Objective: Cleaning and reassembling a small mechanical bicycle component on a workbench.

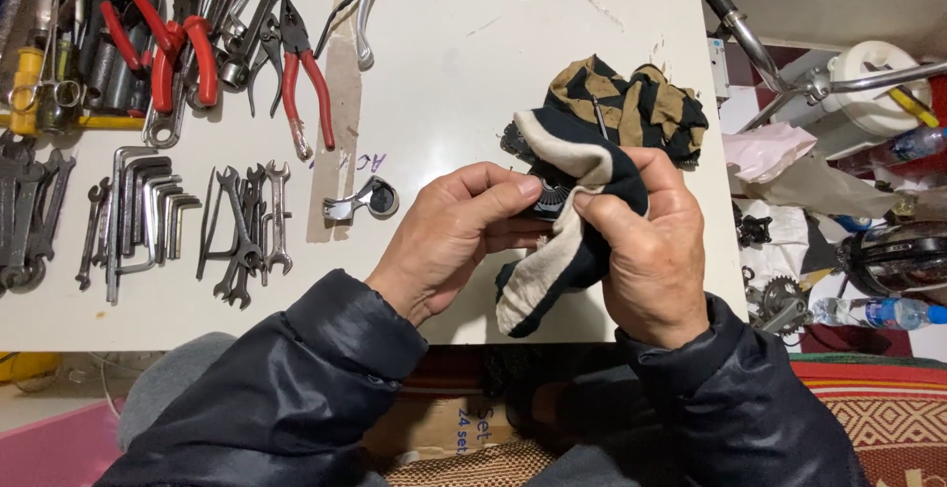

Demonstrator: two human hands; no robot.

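Sprocket (546, 198) sits pinched between both hands, cloth (582, 166) draped over it.

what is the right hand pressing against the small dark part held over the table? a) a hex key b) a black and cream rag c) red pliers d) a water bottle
b: the right hand holds a black and cream rag folded over the dark part, which the left hand grips from the other side; the pliers and hex keys lie untouched on the table.
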